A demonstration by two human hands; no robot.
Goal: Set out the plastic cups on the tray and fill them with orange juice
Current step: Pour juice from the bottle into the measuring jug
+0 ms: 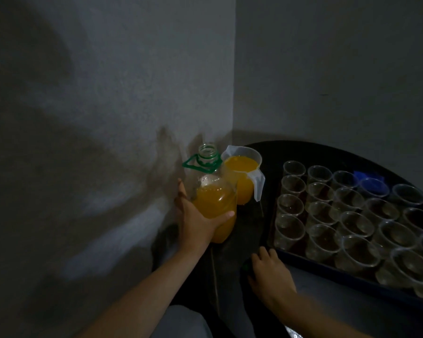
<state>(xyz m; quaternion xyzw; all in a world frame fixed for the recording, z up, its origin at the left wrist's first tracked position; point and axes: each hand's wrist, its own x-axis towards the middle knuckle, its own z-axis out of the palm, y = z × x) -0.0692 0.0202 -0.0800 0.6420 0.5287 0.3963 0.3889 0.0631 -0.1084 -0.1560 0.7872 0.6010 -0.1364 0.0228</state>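
**Bottle gripped left of the tray, cups empty**

Our left hand [195, 215] grips the juice bottle [215, 203] to the left of the tray [310, 261]. The thumb lies across the front of the bottle, and the fingers go behind it, where we cannot see them. The bottle is upright and has no cap. It is about half full of orange juice, and a green handle ring [200, 164] sits around its neck. We cannot tell if its bottom rests on the worktop [249, 228].

Just behind the bottle, also left of the tray, stands a clear jug [244, 174] with orange juice nearly up to the rim. The bottle hides part of it.

Our right hand [269, 272] lies palm down at the near left corner of the tray, with the fingers loosely bent. A small green thing [246, 267] shows beside it. In the weak light we cannot tell if the hand holds it or only covers it.

The plastic cups [289, 230] stand in close rows on the tray and all look empty. The picture edge cuts off the right part of the tray, so we cannot count them. At the far side of the tray there is something blue [366, 175], too dim to name.
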